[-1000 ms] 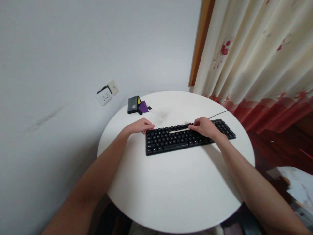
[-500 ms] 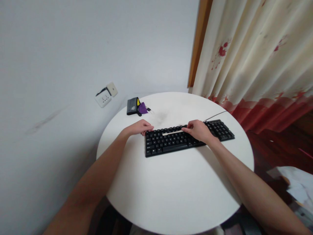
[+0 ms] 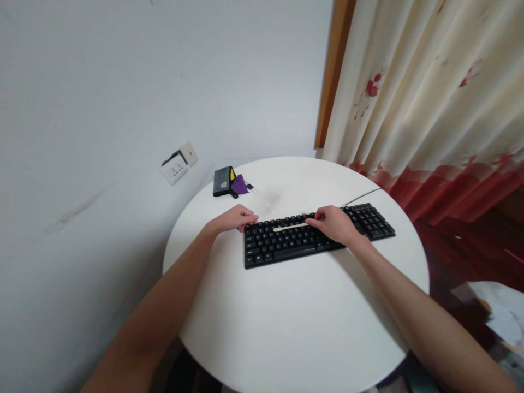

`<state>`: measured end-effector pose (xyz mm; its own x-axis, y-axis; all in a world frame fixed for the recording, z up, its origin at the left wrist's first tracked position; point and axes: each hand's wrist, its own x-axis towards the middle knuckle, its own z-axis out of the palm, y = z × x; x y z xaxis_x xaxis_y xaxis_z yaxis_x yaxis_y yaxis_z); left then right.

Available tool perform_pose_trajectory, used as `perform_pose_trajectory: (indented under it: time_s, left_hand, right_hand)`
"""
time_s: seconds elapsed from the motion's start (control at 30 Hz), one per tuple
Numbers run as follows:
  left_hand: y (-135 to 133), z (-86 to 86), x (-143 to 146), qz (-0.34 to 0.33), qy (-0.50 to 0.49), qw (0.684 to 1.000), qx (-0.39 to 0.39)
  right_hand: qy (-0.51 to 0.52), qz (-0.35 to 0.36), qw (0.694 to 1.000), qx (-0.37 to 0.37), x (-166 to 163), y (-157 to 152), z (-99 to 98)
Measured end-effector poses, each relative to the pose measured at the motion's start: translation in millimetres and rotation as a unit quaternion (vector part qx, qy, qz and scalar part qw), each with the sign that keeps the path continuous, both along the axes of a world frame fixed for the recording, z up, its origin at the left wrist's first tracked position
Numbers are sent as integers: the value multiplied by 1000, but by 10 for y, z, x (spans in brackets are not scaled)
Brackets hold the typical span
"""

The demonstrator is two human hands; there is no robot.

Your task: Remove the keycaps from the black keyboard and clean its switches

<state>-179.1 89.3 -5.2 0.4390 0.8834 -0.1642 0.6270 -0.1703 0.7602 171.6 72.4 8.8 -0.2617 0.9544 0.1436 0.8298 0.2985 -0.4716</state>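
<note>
A black keyboard [image 3: 286,245] lies across the round white table [image 3: 295,322]. My left hand [image 3: 235,218] rests on the keyboard's upper left corner, fingers curled over its edge. My right hand [image 3: 333,224] sits over the keys right of centre and pinches one end of a thin pale flat stick [image 3: 290,227]. The stick lies along an upper key row and points left.
A dark grey pouch [image 3: 222,181] with yellow and purple pieces beside it lies at the table's far left edge. The keyboard cable [image 3: 362,195] runs off to the right. A wall socket [image 3: 176,168] is on the left wall, and a cream and red curtain [image 3: 426,109] hangs right.
My right hand slid the stick leftward along the upper key row. The left hand stayed on the keyboard's corner. The view shifted slightly.
</note>
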Motion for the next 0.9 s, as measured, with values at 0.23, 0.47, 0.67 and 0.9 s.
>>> perform_pose_trajectory:
  time_s: [0.23, 0.47, 0.67, 0.9]
  left_hand:
    - [0, -2, -15, 2, 1, 1000, -4]
    - [-10, 17, -15, -6, -2, 1000, -6]
    - [6, -3, -53, -8, -4, 1000, -2]
    - [12, -5, -75, -10, -8, 1000, 2]
  right_hand:
    - [-3, -4, 1000, -5, 3, -20, -8]
    - [-7, -12, 1000, -10, -13, -47, 0]
    - [-12, -18, 1000, -8, -28, -84, 38]
    - [-14, -24, 1000, -9, -36, -88, 43]
